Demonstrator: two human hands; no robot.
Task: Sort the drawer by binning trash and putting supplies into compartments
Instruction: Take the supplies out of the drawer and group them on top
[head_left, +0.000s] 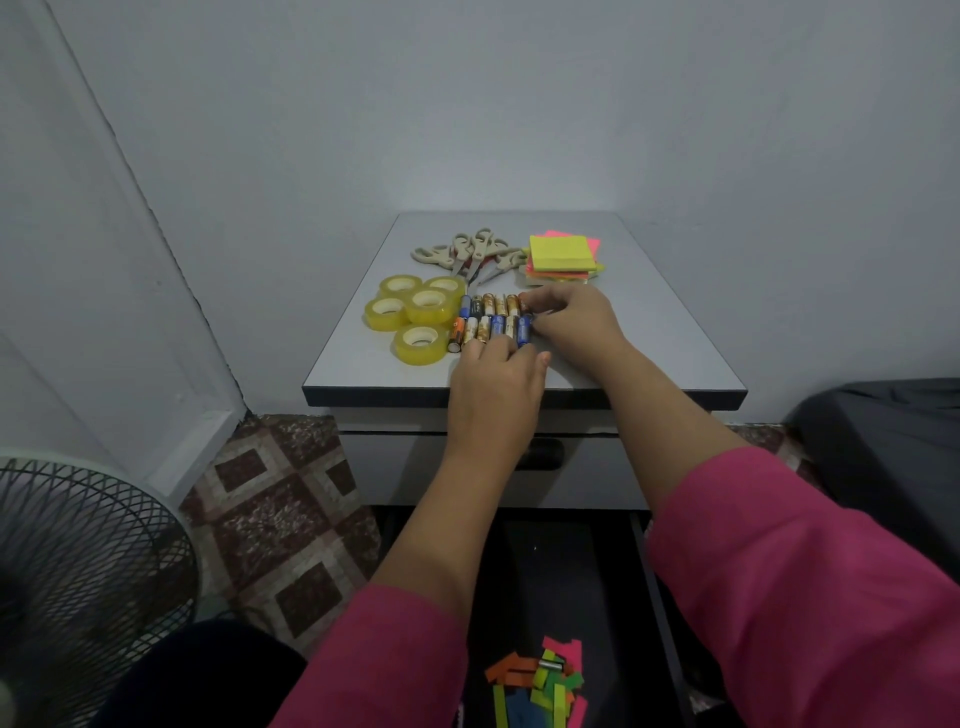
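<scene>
While the batteries (493, 321) are lined up mid-table, bare table (665, 332) is left at the right edge. Left hand (496, 387) and right hand (574, 325) grips are curled on the rows. Paper scraps (540, 686) are seen in the open drawer (644, 571) below.

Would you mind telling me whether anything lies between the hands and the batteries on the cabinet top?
Nothing visible does. The left hand touches the near row of batteries, and the right hand touches their right end. The tape rolls sit just left of them.
</scene>
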